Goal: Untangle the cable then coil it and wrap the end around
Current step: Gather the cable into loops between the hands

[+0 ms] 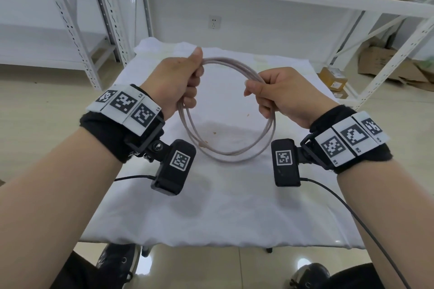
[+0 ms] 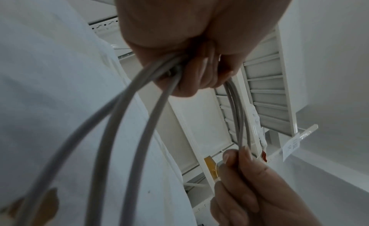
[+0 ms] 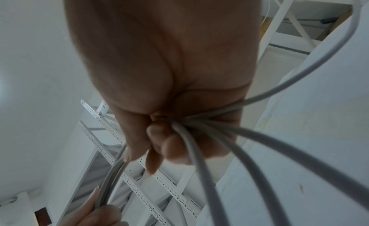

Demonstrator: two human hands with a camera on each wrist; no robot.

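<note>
A: The pale grey round cable (image 1: 225, 110) hung as a coil of several loops above the white cloth-covered table (image 1: 211, 206), clear of the cloth.

B: And the hands?

A: The left hand (image 1: 178, 82) had its fingers curled round the loops at the coil's left side. The right hand (image 1: 284, 94) gripped the bundle on the right side, thumb and fingers closed on it.

B: The room?

A: White slotted metal shelving (image 1: 77, 30) stood at the left, a wall socket (image 1: 214, 22) behind the table, brown cardboard boxes (image 1: 385, 63) on the floor at right. Small orange-brown specks (image 1: 214, 132) and a faint stain marked the cloth.

B: Anything unclear?

A: The cable ends. One small tip (image 1: 200, 144) showed low on the coil; the rest lay hidden inside the fists, and the wrist views were blurred.
</note>
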